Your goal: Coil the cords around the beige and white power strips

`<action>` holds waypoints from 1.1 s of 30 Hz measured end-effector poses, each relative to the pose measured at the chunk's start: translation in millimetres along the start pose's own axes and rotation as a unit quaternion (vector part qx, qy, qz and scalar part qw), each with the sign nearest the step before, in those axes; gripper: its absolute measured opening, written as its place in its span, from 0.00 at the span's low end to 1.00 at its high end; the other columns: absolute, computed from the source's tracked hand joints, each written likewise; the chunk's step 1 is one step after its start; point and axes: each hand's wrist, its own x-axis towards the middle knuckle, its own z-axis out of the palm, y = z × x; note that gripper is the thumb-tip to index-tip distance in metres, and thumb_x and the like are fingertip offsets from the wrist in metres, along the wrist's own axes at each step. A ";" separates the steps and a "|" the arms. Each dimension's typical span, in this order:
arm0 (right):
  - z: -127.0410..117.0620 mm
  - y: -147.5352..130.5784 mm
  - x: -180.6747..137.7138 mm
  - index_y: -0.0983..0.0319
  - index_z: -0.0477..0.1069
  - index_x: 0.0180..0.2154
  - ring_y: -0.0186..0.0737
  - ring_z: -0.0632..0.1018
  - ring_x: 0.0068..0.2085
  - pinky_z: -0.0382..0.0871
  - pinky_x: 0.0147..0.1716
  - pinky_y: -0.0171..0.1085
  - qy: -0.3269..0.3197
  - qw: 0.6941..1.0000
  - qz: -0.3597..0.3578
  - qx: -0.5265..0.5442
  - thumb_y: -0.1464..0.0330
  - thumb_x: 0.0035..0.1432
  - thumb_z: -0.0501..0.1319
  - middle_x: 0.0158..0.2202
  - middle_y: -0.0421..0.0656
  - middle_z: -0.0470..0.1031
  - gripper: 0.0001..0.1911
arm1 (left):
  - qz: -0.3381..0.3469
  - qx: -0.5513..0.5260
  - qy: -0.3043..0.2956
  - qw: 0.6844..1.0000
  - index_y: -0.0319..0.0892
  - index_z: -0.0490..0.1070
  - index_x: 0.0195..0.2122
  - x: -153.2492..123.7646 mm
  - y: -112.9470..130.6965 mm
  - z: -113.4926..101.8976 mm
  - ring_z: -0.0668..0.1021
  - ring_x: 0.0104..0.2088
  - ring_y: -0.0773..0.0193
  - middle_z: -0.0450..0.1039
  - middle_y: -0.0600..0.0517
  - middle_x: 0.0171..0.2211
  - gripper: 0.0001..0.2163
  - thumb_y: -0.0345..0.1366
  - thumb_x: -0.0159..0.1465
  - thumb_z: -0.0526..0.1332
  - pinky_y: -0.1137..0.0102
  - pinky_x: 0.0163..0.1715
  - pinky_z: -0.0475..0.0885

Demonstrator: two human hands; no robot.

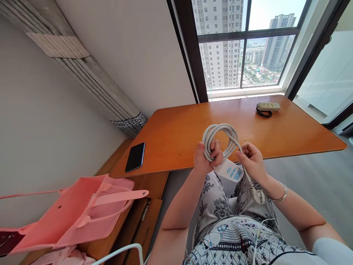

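My left hand (207,157) is closed around a coiled white cable (220,127), whose loops stand up above the fingers. Below the coil, a white power strip (228,170) with blue-marked sockets hangs over my lap, partly behind the hands. My right hand (251,162) pinches the loose run of the same cable between thumb and fingers, to the right of the coil. From there the cable drops to a white plug (258,195) that dangles beneath the right hand, above my knee.
On the wooden table (176,136) lie a dark phone (135,157) at the left and a second, cream power strip (268,106) with a black cord at the far right. A pink bag (79,213) stands open at the lower left. A window (245,48) is behind the table.
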 end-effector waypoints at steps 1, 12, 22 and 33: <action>4.9 2.3 0.6 0.58 0.61 0.28 0.29 0.58 0.23 0.54 0.22 0.32 0.017 1.000 -0.008 0.009 0.52 0.52 0.68 0.22 0.33 0.60 0.21 | 0.005 -0.002 0.000 1.000 0.44 0.50 0.23 0.7 -0.9 0.9 0.52 0.07 0.76 0.48 0.64 0.15 0.31 0.63 0.51 0.66 0.75 0.09 0.50; 18.4 -0.5 20.0 0.56 0.66 0.41 0.38 0.72 0.32 0.69 0.31 0.37 -0.071 0.985 -0.023 0.153 0.43 0.46 0.69 0.29 0.38 0.68 0.31 | -0.010 -0.110 -0.026 0.993 0.45 0.50 0.24 1.6 -12.1 -1.3 0.46 0.06 0.76 0.46 0.65 0.14 0.25 0.57 0.61 0.60 0.75 0.07 0.49; 30.5 -18.5 30.5 0.59 0.63 0.28 0.28 0.61 0.17 0.56 0.17 0.30 -0.011 0.952 0.140 0.271 0.43 0.42 0.71 0.14 0.28 0.52 0.30 | 0.030 -0.068 0.054 0.996 0.45 0.46 0.23 6.5 -31.7 12.5 0.53 0.06 0.73 0.49 0.63 0.14 0.28 0.58 0.54 0.64 0.73 0.08 0.55; 30.4 -11.2 32.2 0.59 0.60 0.24 0.27 0.58 0.16 0.56 0.15 0.31 0.029 0.958 0.124 0.259 0.38 0.47 0.64 0.15 0.30 0.51 0.32 | 0.020 -0.050 0.066 0.996 0.44 0.57 0.23 5.5 -31.2 11.5 0.53 0.10 0.73 0.48 0.62 0.11 0.18 0.50 0.56 0.62 0.74 0.14 0.57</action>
